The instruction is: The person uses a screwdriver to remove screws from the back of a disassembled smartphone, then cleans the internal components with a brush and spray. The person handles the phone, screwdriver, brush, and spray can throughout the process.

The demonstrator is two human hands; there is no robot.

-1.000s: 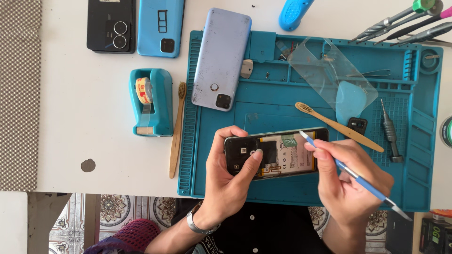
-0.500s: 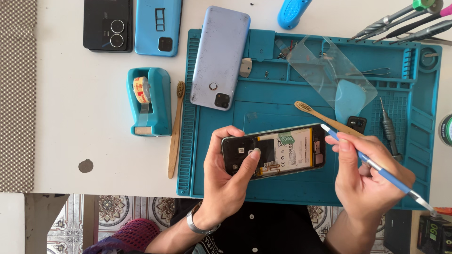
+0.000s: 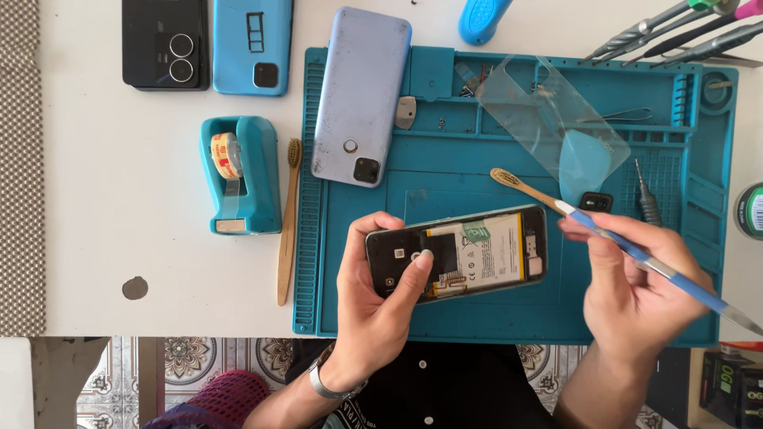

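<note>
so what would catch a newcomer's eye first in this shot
The opened phone with its battery showing, held by the left hand over the teal work mat. The right hand points a blue-handled tool at its right end. A lilac phone back lies top left.

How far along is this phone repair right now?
Done: the back cover lies off on the mat, leaving the opened phone with its battery exposed. In hand: the left hand grips the phone, the right hand holds a spudger near its edge. Left: the internals remain in place, cover unfitted.
</note>
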